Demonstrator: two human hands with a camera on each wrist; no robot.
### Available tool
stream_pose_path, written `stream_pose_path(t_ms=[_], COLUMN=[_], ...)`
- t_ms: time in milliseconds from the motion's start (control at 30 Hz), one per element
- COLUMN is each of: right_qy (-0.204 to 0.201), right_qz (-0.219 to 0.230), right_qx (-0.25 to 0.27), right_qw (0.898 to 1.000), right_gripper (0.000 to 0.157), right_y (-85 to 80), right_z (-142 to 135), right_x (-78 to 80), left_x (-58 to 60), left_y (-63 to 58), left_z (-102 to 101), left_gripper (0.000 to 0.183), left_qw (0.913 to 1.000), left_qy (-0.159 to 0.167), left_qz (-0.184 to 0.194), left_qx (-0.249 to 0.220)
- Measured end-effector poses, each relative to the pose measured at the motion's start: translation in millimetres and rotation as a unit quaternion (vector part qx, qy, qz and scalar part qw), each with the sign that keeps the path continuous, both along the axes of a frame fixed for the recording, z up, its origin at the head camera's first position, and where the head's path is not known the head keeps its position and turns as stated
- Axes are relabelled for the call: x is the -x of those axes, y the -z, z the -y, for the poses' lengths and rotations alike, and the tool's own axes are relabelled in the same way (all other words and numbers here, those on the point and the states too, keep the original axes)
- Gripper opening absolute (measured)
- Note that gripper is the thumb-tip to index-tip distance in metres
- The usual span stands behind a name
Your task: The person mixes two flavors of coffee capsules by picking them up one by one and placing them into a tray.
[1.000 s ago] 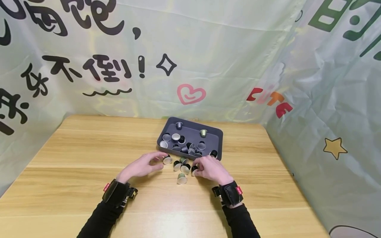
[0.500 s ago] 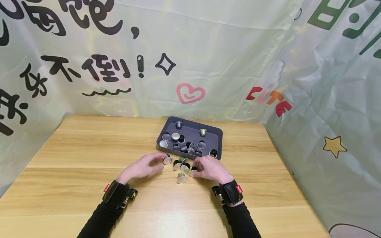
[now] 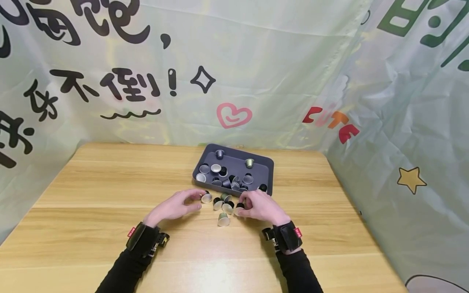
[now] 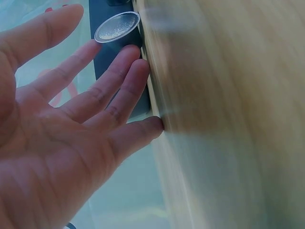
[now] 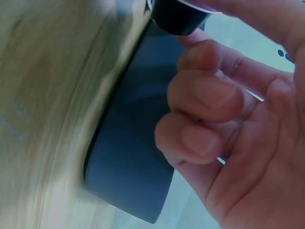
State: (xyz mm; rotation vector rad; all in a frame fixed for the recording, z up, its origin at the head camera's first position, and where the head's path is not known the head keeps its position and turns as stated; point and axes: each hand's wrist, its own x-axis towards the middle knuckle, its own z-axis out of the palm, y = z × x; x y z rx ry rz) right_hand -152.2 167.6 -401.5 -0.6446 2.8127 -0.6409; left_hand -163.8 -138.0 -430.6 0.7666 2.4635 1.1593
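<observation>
My left hand point(image 3: 175, 206) rests at the left of a small group of coffee capsules, fingers loosely extended. Its fingertips touch a black capsule point(image 4: 118, 28) with a silver lid, while the thumb stays apart from it. On the other side, my right hand point(image 3: 263, 207) pinches a black coffee capsule point(image 5: 177, 16) between thumb and index finger, low over the table; its other fingers are curled. Between the hands lie two black capsules point(image 3: 228, 207) and a green one point(image 3: 226, 197). Another pale green capsule point(image 3: 223, 219) lies closer to me.
Just behind the hands stands a dark grey tray point(image 3: 269, 167) with several capsules scattered in it, mostly along its near side. The wooden table point(image 3: 139, 171) reaches back to a printed cloth backdrop point(image 3: 278, 101), and more cloth hangs at the right.
The capsule at my right hand has turned upright, its pale lid now facing me and downward. The right hand has shifted slightly right. My left hand stays in place.
</observation>
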Motion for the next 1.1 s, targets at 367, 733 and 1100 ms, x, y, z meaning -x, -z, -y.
stream_pose_path(t_ms=[367, 733, 1100], right_qy=[0.045, 0.106, 0.141], right_qz=[-0.07, -0.131, -0.107], right_qx=[0.055, 0.087, 0.075], right_qw=[0.995, 0.982, 0.981], right_gripper=[0.026, 0.034, 0.037], right_y=[-3.1, 0.4, 4.5], right_z=[-3.6, -5.6, -4.9], right_x=[4.1, 7.1, 7.1], left_x=[0.1, 0.1, -0.3], left_y=[-1.0, -1.7, 0.4], left_z=[0.3, 1.3, 0.7], left_gripper=[0.048, 0.05, 0.048], left_qw=[1.0, 1.0, 1.0], left_qy=[-0.001, 0.0, 0.004], left_qz=[0.001, -0.002, -0.007], left_qx=[-0.001, 0.003, 0.0])
